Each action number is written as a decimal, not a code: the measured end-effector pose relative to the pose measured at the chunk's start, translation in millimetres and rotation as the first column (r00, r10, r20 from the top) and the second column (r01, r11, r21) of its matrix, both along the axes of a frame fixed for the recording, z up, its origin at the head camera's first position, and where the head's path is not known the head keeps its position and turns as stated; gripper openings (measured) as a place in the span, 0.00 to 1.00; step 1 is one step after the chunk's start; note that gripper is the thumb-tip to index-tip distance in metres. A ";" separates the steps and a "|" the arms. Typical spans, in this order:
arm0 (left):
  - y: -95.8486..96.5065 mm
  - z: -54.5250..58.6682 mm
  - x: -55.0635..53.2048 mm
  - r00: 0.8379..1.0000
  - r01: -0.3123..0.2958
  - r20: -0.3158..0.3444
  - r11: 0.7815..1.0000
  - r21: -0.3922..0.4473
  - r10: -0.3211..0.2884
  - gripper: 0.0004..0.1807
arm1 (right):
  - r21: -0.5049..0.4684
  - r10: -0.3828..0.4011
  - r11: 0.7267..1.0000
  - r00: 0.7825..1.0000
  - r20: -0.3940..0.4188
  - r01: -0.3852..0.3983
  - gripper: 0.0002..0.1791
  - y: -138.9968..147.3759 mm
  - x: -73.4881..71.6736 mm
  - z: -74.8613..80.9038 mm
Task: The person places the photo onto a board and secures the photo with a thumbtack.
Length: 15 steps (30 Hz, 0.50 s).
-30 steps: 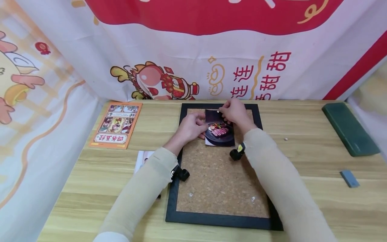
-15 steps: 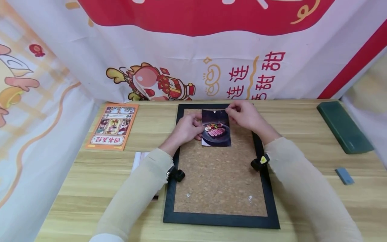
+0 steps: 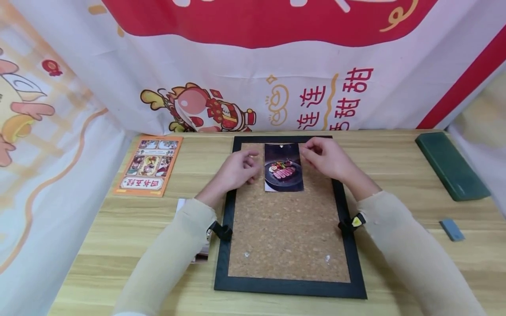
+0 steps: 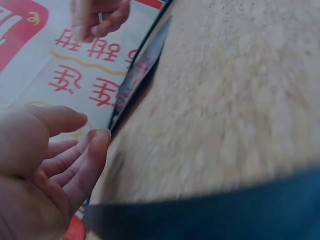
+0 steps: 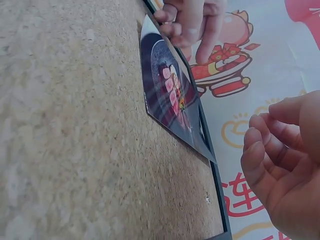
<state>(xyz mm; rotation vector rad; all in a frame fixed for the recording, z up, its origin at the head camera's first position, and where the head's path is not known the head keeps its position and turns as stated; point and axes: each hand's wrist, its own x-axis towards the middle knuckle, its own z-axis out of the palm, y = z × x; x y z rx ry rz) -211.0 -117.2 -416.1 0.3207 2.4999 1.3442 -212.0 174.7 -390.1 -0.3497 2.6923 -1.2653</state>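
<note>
A photo of a plated meat dish (image 3: 283,171) hangs near the top of a black-framed cork board (image 3: 288,232), held by a small pale pin (image 3: 281,146) at its top edge. In the right wrist view the photo (image 5: 172,90) bows away from the cork. Just left of the photo, my left hand (image 3: 239,169) hovers with loosely bent fingers, apart from it and holding nothing. My right hand (image 3: 330,160) is beside the photo's upper right corner. In the right wrist view, its thumb and fingers (image 5: 255,157) are loosely curled with nothing visible between them.
Clear pins (image 3: 327,259) sit in the board's lower part. An orange booklet (image 3: 148,166) lies at the left, and a stack of prints (image 3: 203,254) is partly under my left forearm. To the right are a green case (image 3: 452,166) and a blue-grey block (image 3: 452,230).
My right hand has drawn back rightward from the photo's top edge, uncovering the pin. My left hand has let go of the photo's left edge and moved slightly left.
</note>
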 end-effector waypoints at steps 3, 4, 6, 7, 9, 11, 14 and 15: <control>-13.2 5.2 8.2 0.999 -0.015 -0.047 0.999 -0.028 0.014 0.24 | 0.019 -0.008 1.000 1.000 -0.019 0.008 0.13 4.1 6.4 0.5; -18.1 6.5 10.8 0.998 -0.021 -0.059 0.999 -0.028 0.019 0.24 | 0.026 -0.010 1.000 1.000 -0.021 0.010 0.12 5.9 8.6 0.8; -28.1 9.9 16.6 0.997 -0.038 -0.069 0.999 -0.023 0.036 0.22 | 0.037 -0.010 0.999 1.000 -0.027 0.011 0.12 9.6 13.7 2.5; -32.7 11.4 19.4 0.997 -0.046 -0.071 0.999 -0.019 0.045 0.21 | 0.042 -0.011 0.999 1.000 -0.024 0.012 0.12 11.6 16.1 3.2; -41.3 14.0 24.3 0.996 -0.056 -0.073 0.998 -0.006 0.055 0.21 | 0.046 -0.013 0.999 1.000 -0.020 0.014 0.13 15.9 20.8 4.7; -48.7 16.4 29.3 0.996 -0.056 -0.074 0.998 0.002 0.056 0.20 | 0.043 -0.014 0.999 1.000 -0.013 0.014 0.14 20.1 24.8 6.0; -57.5 18.3 35.6 0.996 -0.049 -0.078 0.999 0.008 0.050 0.20 | 0.041 -0.016 0.999 1.000 -0.015 0.017 0.16 26.0 29.8 7.3; -60.1 18.9 37.7 0.996 -0.048 -0.079 0.999 0.006 0.049 0.20 | 0.043 -0.016 0.999 1.000 -0.021 0.017 0.16 27.6 31.3 7.8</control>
